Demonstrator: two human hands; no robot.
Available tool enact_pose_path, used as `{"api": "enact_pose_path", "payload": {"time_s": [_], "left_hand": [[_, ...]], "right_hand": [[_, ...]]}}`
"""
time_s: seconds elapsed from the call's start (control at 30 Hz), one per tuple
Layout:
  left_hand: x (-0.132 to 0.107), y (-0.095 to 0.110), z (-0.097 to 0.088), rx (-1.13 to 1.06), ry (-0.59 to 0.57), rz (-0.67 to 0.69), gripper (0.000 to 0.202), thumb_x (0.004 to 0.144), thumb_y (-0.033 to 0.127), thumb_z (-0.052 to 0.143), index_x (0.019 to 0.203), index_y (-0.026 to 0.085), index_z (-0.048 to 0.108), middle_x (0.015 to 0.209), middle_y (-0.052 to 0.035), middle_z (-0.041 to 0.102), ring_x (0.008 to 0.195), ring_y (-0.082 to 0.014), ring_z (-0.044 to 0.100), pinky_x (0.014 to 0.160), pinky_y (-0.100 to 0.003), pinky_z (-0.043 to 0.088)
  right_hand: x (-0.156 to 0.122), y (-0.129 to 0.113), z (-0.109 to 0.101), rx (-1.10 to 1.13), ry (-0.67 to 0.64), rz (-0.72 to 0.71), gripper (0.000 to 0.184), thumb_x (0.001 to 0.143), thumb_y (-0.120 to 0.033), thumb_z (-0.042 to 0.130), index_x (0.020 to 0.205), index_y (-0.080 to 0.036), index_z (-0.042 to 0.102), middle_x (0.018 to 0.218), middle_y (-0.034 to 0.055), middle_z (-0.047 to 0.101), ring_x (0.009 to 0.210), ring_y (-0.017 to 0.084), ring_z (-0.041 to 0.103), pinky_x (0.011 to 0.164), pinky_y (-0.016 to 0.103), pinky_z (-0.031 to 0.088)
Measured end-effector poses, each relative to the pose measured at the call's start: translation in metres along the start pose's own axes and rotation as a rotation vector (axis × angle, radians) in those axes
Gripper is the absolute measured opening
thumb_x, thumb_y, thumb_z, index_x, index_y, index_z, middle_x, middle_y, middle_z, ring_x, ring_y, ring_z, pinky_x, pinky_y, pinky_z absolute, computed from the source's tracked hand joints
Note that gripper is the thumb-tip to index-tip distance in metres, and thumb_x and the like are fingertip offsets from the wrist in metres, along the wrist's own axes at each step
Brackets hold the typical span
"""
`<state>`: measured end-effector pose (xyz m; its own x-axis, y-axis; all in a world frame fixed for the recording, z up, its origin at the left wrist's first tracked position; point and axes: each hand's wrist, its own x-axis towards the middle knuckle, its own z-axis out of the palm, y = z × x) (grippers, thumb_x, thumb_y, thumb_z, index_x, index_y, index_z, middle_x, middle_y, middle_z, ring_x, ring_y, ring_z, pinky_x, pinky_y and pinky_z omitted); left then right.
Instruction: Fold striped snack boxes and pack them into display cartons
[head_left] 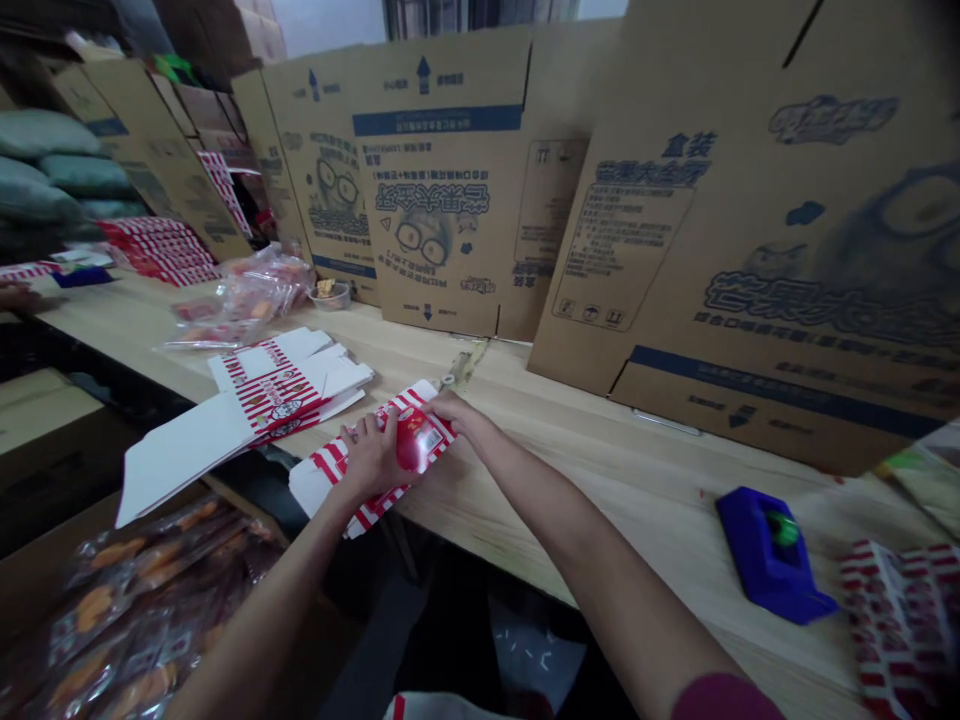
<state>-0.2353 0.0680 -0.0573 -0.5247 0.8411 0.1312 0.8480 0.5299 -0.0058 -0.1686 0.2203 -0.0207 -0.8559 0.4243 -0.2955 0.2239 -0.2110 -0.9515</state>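
A red-and-white striped paper carton (330, 468) lies at the table's front edge, angled away from me, with a shiny red panel and a white label on its upper face. My left hand (371, 455) grips it around the middle, fingers over the far side and thumb near the red panel. At the carton's far right end, my right hand (452, 410) holds the edge with bent fingers, partly hidden by the hand itself. To the left, a stack of flattened striped cartons (281, 385) lies partly over the table edge.
Large cardboard boxes (450, 190) stand along the back of the wooden table (525, 470). A blue tape dispenser (772, 555) and striped cartons (900, 620) are at right. Clear-wrapped packets (255, 285) lie at left; more packets (142, 600) fill an open box below.
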Motion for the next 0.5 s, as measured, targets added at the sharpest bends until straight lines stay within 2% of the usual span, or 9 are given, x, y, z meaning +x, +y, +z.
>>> {"api": "enact_pose_path", "payload": {"time_s": [0.07, 0.13, 0.23, 0.27, 0.33, 0.4, 0.5], "left_hand": [[-0.001, -0.004, -0.013, 0.007, 0.016, 0.042, 0.118, 0.055, 0.060, 0.071, 0.146, 0.004, 0.021, 0.127, -0.0309, 0.048, 0.116, -0.0462, 0.045, 0.102, -0.063, 0.019], [-0.003, -0.008, -0.031, -0.004, 0.019, 0.076, 0.112, 0.060, 0.057, 0.070, 0.145, 0.003, 0.021, 0.121, -0.0287, 0.054, 0.112, -0.0447, 0.051, 0.101, -0.058, 0.025], [-0.013, -0.010, -0.062, -0.139, 0.018, 0.052, 0.102, 0.064, 0.055, 0.068, 0.144, 0.008, 0.024, 0.115, -0.0237, 0.060, 0.105, -0.0415, 0.058, 0.091, -0.048, 0.039], [-0.019, -0.007, -0.071, -0.217, 0.017, 0.046, 0.100, 0.065, 0.055, 0.068, 0.143, 0.011, 0.026, 0.114, -0.0213, 0.061, 0.103, -0.0398, 0.060, 0.087, -0.045, 0.042], [-0.034, 0.007, -0.080, -0.389, 0.016, 0.061, 0.095, 0.065, 0.053, 0.070, 0.141, 0.015, 0.028, 0.113, -0.0172, 0.063, 0.103, -0.0367, 0.061, 0.086, -0.043, 0.045], [-0.053, 0.028, -0.078, -0.549, 0.010, 0.086, 0.092, 0.066, 0.046, 0.072, 0.141, 0.015, 0.028, 0.118, -0.0172, 0.060, 0.109, -0.0359, 0.058, 0.090, -0.044, 0.044], [-0.082, 0.062, -0.057, -0.806, -0.013, 0.116, 0.090, 0.066, 0.034, 0.072, 0.142, 0.015, 0.028, 0.134, -0.0197, 0.049, 0.124, -0.0363, 0.047, 0.101, -0.048, 0.038]], "right_hand": [[-0.003, 0.000, -0.003, 0.015, 0.065, -0.008, 0.017, 0.067, -0.020, 0.073, 0.072, -0.014, 0.058, 0.062, 0.0026, 0.065, 0.068, 0.020, 0.063, 0.067, 0.032, 0.051], [-0.016, 0.004, -0.008, 0.016, 0.167, -0.057, 0.019, 0.070, -0.026, 0.071, 0.080, -0.014, 0.060, 0.074, 0.0045, 0.068, 0.082, 0.021, 0.064, 0.075, 0.033, 0.051], [-0.053, 0.026, -0.009, 0.053, 0.432, -0.297, 0.037, 0.068, -0.032, 0.073, 0.099, -0.019, 0.059, 0.098, 0.0042, 0.068, 0.104, 0.020, 0.059, 0.090, 0.031, 0.047], [-0.069, 0.037, -0.008, 0.085, 0.454, -0.370, 0.044, 0.065, -0.032, 0.075, 0.103, -0.020, 0.057, 0.103, 0.0044, 0.067, 0.106, 0.020, 0.059, 0.093, 0.032, 0.046], [-0.101, 0.059, -0.004, 0.178, 0.314, -0.417, 0.049, 0.063, -0.033, 0.078, 0.106, -0.020, 0.058, 0.108, 0.0056, 0.067, 0.105, 0.022, 0.061, 0.094, 0.036, 0.047], [-0.132, 0.079, -0.002, 0.254, 0.164, -0.381, 0.046, 0.064, -0.034, 0.078, 0.105, -0.020, 0.060, 0.110, 0.0064, 0.068, 0.104, 0.023, 0.062, 0.095, 0.039, 0.048], [-0.177, 0.100, -0.013, 0.280, 0.195, -0.346, 0.044, 0.066, -0.035, 0.078, 0.105, -0.021, 0.064, 0.110, 0.0067, 0.069, 0.103, 0.026, 0.064, 0.095, 0.041, 0.049]]}}
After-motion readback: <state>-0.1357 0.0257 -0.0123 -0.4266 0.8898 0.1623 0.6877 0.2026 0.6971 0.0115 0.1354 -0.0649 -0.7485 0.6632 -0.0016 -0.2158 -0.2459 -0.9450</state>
